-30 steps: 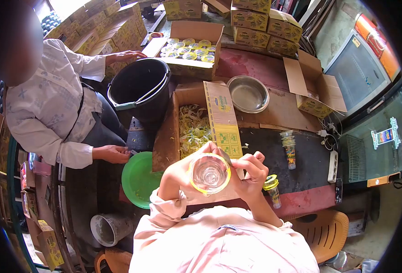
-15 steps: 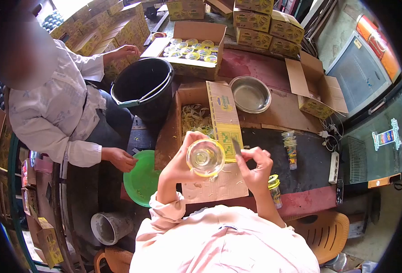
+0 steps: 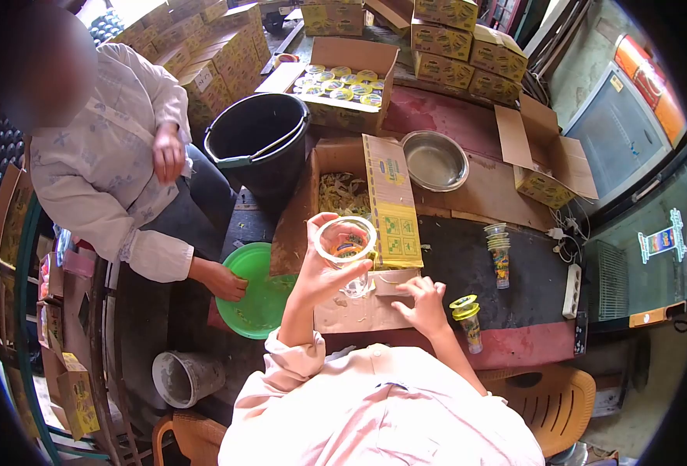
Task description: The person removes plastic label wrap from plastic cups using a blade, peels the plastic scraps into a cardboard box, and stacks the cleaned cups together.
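Observation:
My left hand is wrapped around a clear plastic cup, tilted so its open mouth and clear rim face me. Orange and dark print shows through it. Over the cardboard flap hovers or rests my right hand, fingers spread. A flat greyish blade lies at its fingertips; whether they still touch it I cannot tell. Beyond the cup stands an open carton holding pale yellowish strips. Printed cups with yellow rims are to the right of my right hand.
A co-worker's hand reaches into a green basin at left. Behind are a black bucket, a carton of sealed cups and a metal bowl. Stacked cups and a power strip are at right.
My right hand has lowered the blade to the cardboard and its fingers have spread. The cup has tilted in my left hand, and its yellow edge no longer shows. The co-worker's upper hand has drawn back.

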Available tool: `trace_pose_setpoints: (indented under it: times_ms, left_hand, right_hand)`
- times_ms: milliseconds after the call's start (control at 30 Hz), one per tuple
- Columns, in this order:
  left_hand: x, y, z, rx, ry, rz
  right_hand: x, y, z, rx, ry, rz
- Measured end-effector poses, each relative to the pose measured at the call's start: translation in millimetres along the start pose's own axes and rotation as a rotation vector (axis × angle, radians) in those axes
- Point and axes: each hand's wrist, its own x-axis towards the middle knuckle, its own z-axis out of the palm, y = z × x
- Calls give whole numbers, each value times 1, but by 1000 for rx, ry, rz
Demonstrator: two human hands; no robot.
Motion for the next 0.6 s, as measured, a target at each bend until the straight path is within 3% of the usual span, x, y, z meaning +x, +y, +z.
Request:
trace_pose_setpoints:
  times_ms: [133, 233, 333, 367, 467, 600]
  left_hand:
    - [-7, -1, 1, 2, 11, -19]
    - [-12, -2, 6, -50, 4, 39]
    - [-14, -3, 3, 109, -30, 69]
    - [-14, -5, 1, 179, -36, 95]
    - [-15, -1, 0, 287, -30, 134]
    - [-20, 12, 8, 114, -19, 115]
  right_hand:
    - [29, -35, -38, 203, 93, -64]
    - [49, -67, -61, 596, 281, -77]
    - [58, -87, -70, 552, 355, -122]
    - [59, -93, -74, 494, 351, -139]
    - [61, -97, -70, 838, 258, -57]
    - [65, -89, -61, 1137, 128, 20]
